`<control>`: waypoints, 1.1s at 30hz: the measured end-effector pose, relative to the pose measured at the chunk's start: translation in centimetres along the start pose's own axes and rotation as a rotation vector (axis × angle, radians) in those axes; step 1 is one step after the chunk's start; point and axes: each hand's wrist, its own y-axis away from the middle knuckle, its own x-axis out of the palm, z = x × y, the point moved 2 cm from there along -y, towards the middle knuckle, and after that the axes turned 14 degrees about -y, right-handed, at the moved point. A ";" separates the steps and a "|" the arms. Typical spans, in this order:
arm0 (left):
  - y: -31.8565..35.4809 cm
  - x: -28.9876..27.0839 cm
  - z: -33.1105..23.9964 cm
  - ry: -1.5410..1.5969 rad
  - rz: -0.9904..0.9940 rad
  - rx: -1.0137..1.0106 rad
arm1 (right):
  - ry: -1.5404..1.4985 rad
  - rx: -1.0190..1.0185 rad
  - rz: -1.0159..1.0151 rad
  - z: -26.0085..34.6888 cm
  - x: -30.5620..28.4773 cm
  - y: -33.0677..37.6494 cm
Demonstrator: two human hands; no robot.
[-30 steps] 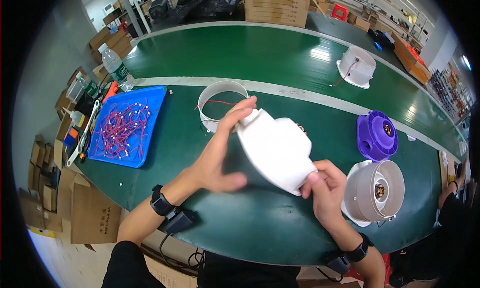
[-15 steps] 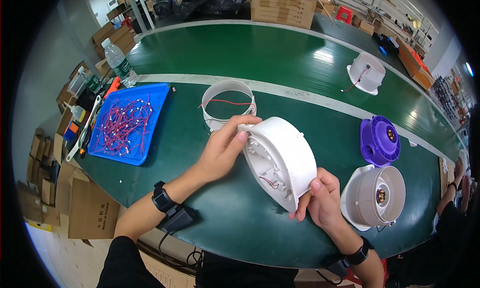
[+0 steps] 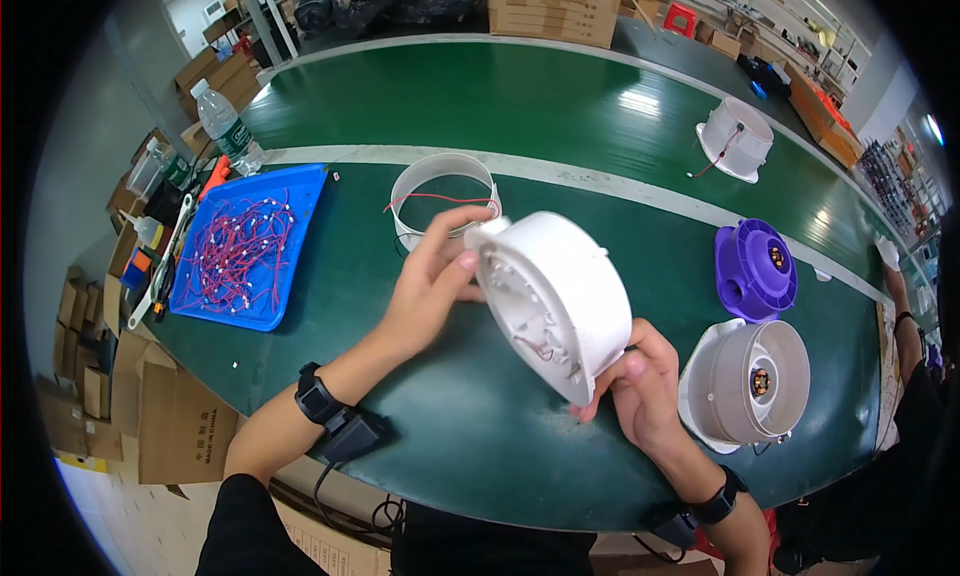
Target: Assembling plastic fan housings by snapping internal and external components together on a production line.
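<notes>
Tilted above the table, a white round plastic housing (image 3: 575, 281) hangs between my two hands. Its open side faces left and shows ribs and a short thin wire inside. My left hand (image 3: 425, 296) has thumb and forefinger at the flange's upper left corner; the other fingers are partly hidden. My right hand (image 3: 645, 391) pinches the lower right edge, thumb against the rim. Behind my left hand stands a white ring-shaped housing (image 3: 398, 201) with a red wire across it. Right of my right hand sits a white housing with a copper-wound motor core (image 3: 745, 386).
A blue tray (image 3: 312, 221) of red and purple wires lies left, beside tools and water bottles (image 3: 228, 126). A purple housing (image 3: 757, 271) stands right. Another white housing (image 3: 738, 141) sits on the green conveyor belt (image 3: 480, 91). A co-worker's arm (image 3: 905, 321) is at far right.
The held white housing has risen slightly and turned a little. My left thumb has shifted off its face toward the flange edge. The co-worker's hand at far right has moved up.
</notes>
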 end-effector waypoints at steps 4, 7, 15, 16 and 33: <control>-0.5 0.4 0.1 0.436 0.022 0.081 | 0.088 -0.127 0.021 -0.2 -0.2 -0.2; 0.4 1.6 -0.2 0.609 0.180 -0.039 | 0.302 -0.170 0.086 -0.1 0.3 -0.3; 1.3 0.7 -2.2 0.648 0.237 -0.215 | 0.983 -0.329 0.160 0.4 1.1 -1.2; 1.0 0.6 -1.6 0.702 0.280 -0.153 | 1.033 -0.360 0.154 0.3 1.1 -1.3; 1.3 1.1 -2.1 -0.190 -0.067 0.654 | 0.091 0.054 0.119 -0.5 1.7 -1.1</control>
